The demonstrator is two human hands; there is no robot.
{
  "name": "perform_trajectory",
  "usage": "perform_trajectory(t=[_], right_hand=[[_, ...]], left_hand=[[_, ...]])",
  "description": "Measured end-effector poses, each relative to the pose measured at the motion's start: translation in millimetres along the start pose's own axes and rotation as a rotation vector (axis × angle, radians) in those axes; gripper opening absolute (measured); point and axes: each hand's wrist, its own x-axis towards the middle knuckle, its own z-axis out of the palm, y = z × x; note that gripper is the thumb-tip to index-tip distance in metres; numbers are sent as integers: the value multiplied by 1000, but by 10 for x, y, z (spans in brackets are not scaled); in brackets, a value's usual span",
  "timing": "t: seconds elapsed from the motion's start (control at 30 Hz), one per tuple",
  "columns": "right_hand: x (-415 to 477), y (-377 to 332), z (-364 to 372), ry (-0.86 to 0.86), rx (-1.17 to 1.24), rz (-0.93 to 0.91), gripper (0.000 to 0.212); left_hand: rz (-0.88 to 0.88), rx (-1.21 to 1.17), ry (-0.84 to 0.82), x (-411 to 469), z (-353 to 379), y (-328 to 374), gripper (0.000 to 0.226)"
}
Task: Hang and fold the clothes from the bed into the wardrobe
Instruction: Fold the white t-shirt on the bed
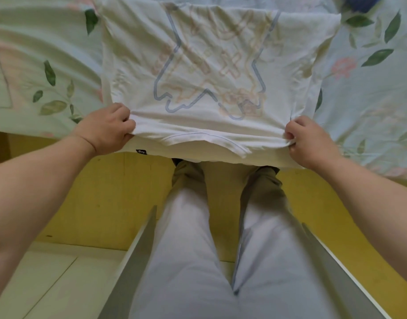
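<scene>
Your left hand [108, 127] and right hand [309, 140] each pinch a near corner of the white T-shirt [211, 65], which lies flat on the bed [36, 65] ahead of them. You look mid-fold; next, probably carry both corners forward evenly to keep the edges square.

Plan of the bed edge: a shirt [211, 65] lies spread on the bed sheet [43, 54], its near edge hanging over the bed frame [105, 192]. The left hand [108, 131] grips its near left corner and the right hand [310, 141] its near right corner, well apart. The person's legs [198, 249] stand nearest, between the two arms and just before the frame, with floor [48, 284] at near left.
</scene>
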Motion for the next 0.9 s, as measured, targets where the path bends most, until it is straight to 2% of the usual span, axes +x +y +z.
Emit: perform_trajectory(t=[0.07, 0.17, 0.27, 0.4, 0.47, 0.53, 0.63, 0.7, 0.8, 0.9], right_hand=[[-23, -8, 38, -10, -3, 14, 26], [-36, -32, 75, -8, -25, 35, 19], [-29, -50, 97, -48, -37, 47, 16], [10, -125, 98, -77, -136, 69, 27], [13, -144, 126, -94, -239, 45, 35], [-3, -156, 176, -116, -358, 8, 41], [-21, -158, 218, -110, -438, -32, 39], [-18, -175, 203, -94, -447, -28, 36], [-13, -240, 146, -165, -492, -17, 30], [66, -357, -32, -312, -530, 10, 31]], left_hand=[[34, 38, -9, -11, 31, 7, 28], [37, 110, -13, -34, 80, 86, 17], [-80, 128, -87, -41, 52, 242, 12], [-294, 145, -141, 46, 3, 452, 31], [-325, 163, -149, 109, 19, 553, 40], [-240, 164, -86, 169, 69, 645, 37], [-13, 155, -35, 234, 154, 748, 18], [42, 152, -80, 279, 148, 810, 19], [66, 97, -198, 300, 89, 920, 6], [-23, 20, -222, 363, -20, 861, 34]])
